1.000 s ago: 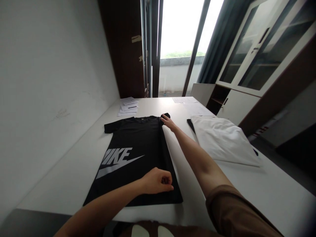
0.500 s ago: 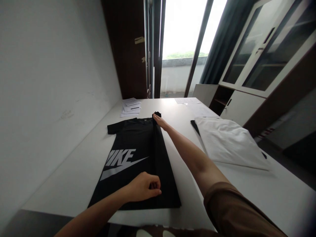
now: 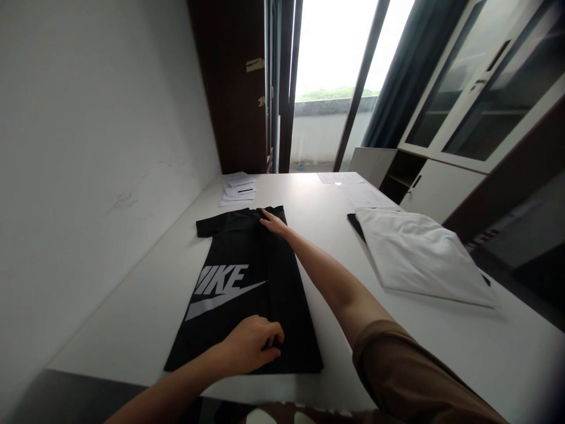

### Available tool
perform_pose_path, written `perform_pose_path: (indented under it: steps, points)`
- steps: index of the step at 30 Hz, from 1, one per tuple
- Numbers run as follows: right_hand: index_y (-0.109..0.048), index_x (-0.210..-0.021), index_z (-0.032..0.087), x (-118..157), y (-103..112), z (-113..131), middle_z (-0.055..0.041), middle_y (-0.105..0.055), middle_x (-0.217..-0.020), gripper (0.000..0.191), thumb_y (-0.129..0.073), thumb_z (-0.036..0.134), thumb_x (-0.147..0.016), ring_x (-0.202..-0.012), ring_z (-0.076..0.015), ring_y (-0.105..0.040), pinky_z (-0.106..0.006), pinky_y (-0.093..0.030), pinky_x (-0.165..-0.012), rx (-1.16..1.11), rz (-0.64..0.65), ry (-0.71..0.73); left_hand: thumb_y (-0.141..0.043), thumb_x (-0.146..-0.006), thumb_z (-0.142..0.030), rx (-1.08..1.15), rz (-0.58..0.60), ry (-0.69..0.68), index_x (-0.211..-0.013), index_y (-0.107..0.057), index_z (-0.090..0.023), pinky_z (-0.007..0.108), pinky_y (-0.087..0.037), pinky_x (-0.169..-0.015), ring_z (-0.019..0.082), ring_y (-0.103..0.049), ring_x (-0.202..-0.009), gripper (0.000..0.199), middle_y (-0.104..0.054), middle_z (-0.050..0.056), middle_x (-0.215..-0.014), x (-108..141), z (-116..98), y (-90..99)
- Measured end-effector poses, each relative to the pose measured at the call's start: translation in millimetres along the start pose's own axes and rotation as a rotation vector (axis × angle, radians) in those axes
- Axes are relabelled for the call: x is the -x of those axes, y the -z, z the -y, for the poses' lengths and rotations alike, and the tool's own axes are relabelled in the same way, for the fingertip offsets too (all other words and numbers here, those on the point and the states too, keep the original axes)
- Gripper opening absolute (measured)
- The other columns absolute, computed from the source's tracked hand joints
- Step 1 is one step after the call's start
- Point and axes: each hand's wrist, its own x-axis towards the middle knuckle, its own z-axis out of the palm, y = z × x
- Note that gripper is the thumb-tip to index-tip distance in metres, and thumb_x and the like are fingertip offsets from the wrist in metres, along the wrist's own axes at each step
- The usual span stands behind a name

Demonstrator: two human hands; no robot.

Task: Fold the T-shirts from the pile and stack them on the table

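Observation:
A black T-shirt [image 3: 238, 247] with grey NIKE lettering and a swoosh lies on the white table, its collar end away from me. One sleeve sticks out at the left, while the right side is folded inward over the body. My right hand [image 3: 273, 223] reaches to the collar end and rests there, fingers stretched out over the folded cloth. Close to the hem, my left hand [image 3: 252, 345] is over the shirt with loosely curled fingers. A gap shows between its thumb and fingers, and I see nothing in it.
Folded white cloth [image 3: 419, 250] lies on the table [image 3: 326, 235] at the right, with dark cloth poking out beneath. Papers with a dark pen [image 3: 245, 190] are at the far left, and more sheets [image 3: 348, 182] at the far end. A wall [image 3: 110, 176] borders the left side.
My right hand has moved a little left across the collar end, its fingers now flatter on the folded cloth. The left hand's thumb and fingers have parted slightly. The view has shifted a little.

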Motion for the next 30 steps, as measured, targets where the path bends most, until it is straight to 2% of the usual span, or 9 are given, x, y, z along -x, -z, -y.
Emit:
perform_pose_path:
  steps: [5,8,11,15,19,23,26,30]
  points:
    - [-0.036,-0.162,0.015,-4.6,-19.9,6.6,-0.0133,-0.039,-0.164,0.085,-0.066,0.054,-0.093,-0.156,-0.0324,-0.026,-0.044,-0.023,-0.128,0.127,0.020,-0.064,-0.073,-0.083,-0.019,-0.033,0.010,-0.033,-0.115,-0.072,-0.029,0.028,-0.042,-0.079,0.017,-0.063,-0.081,0.034,-0.070,-0.003,-0.084,0.6,0.4,4.2]
    - [-0.037,-0.162,0.015,-5.1,-29.9,8.7,-0.0147,-0.039,-0.163,0.084,-0.067,0.051,-0.093,-0.156,-0.0324,-0.024,-0.044,-0.024,-0.128,0.167,0.056,-0.056,-0.071,-0.083,-0.019,-0.062,0.041,-0.065,-0.118,-0.071,-0.030,0.028,-0.043,-0.081,0.016,-0.063,-0.078,0.037,-0.069,-0.003,-0.081,1.6,0.3,10.6]
    - [-0.049,-0.156,0.020,-2.5,-38.3,9.0,-0.0129,-0.044,-0.161,0.072,-0.071,0.046,-0.092,-0.155,-0.0315,-0.028,-0.044,-0.028,-0.126,0.192,0.116,0.020,-0.071,-0.085,-0.023,-0.074,0.060,-0.064,-0.118,-0.072,-0.029,0.027,-0.043,-0.080,0.016,-0.062,-0.074,0.033,-0.066,-0.004,-0.077,2.2,2.7,19.2]
    - [-0.069,-0.136,0.028,4.2,-44.5,10.9,-0.0068,-0.047,-0.159,0.048,-0.074,0.041,-0.090,-0.149,-0.0300,-0.042,-0.044,-0.032,-0.124,0.181,0.175,0.138,-0.072,-0.087,-0.027,-0.057,0.078,-0.028,-0.120,-0.072,-0.029,0.025,-0.041,-0.072,0.015,-0.060,-0.070,0.034,-0.062,-0.004,-0.073,3.1,8.3,31.3]
    - [-0.073,-0.129,0.030,15.0,-49.4,14.4,-0.0044,-0.058,-0.150,0.039,-0.072,0.040,-0.091,-0.144,-0.0266,-0.049,-0.043,-0.035,-0.123,0.156,0.189,0.238,-0.073,-0.087,-0.030,-0.015,0.112,-0.030,-0.125,-0.071,-0.029,0.024,-0.039,-0.069,0.014,-0.058,-0.069,0.039,-0.060,-0.004,-0.072,3.0,10.5,38.4]
    - [-0.075,-0.126,0.031,30.5,-56.4,13.4,-0.0022,-0.068,-0.138,0.033,-0.067,0.032,-0.093,-0.140,-0.0257,-0.053,-0.044,-0.039,-0.121,0.184,0.133,0.281,-0.070,-0.089,-0.032,0.084,0.126,-0.014,-0.124,-0.072,-0.028,0.022,-0.039,-0.066,0.012,-0.056,-0.068,0.035,-0.062,-0.004,-0.076,-1.6,16.0,45.6]
    - [-0.076,-0.123,0.030,42.0,-56.3,11.9,-0.0021,-0.070,-0.134,0.032,-0.064,0.028,-0.094,-0.138,-0.0256,-0.055,-0.044,-0.040,-0.120,0.205,0.071,0.300,-0.062,-0.094,-0.035,0.203,0.041,0.049,-0.122,-0.073,-0.025,0.022,-0.040,-0.067,0.013,-0.057,-0.072,0.032,-0.064,-0.001,-0.082,-6.6,37.0,60.3]
    - [-0.077,-0.120,0.028,55.8,-40.7,13.5,-0.0041,-0.070,-0.133,0.030,-0.060,0.029,-0.096,-0.132,-0.0261,-0.059,-0.044,-0.043,-0.117,0.242,-0.010,0.313,-0.056,-0.094,-0.043,0.358,-0.183,0.170,-0.118,-0.073,-0.022,0.024,-0.044,-0.069,0.016,-0.058,-0.074,0.035,-0.065,0.001,-0.081,-12.5,97.9,88.7]
